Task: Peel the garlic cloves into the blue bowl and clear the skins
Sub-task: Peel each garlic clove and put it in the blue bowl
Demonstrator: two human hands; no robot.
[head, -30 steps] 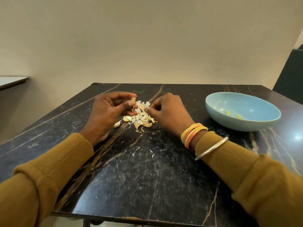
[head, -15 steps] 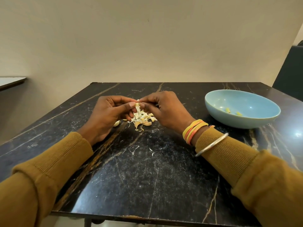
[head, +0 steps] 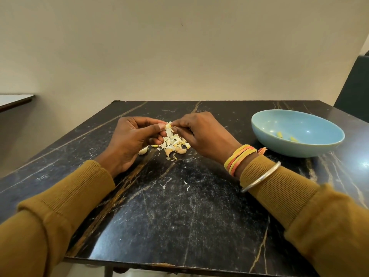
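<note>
My left hand pinches a small garlic clove between thumb and fingers, just above the table. My right hand meets it from the right, and its thumb and forefinger pinch the clove's tip or skin. Under both hands lies a heap of pale skins and unpeeled cloves, with one loose clove at its left. The blue bowl stands to the right and holds two peeled cloves.
The black marble table carries small skin flecks in front of the heap. A dark chair stands at the far right. Another table's corner shows at the left. A plain wall lies behind.
My right hand rose from the heap to the clove in my left hand. Both hands now pinch it, slightly higher above the pile.
</note>
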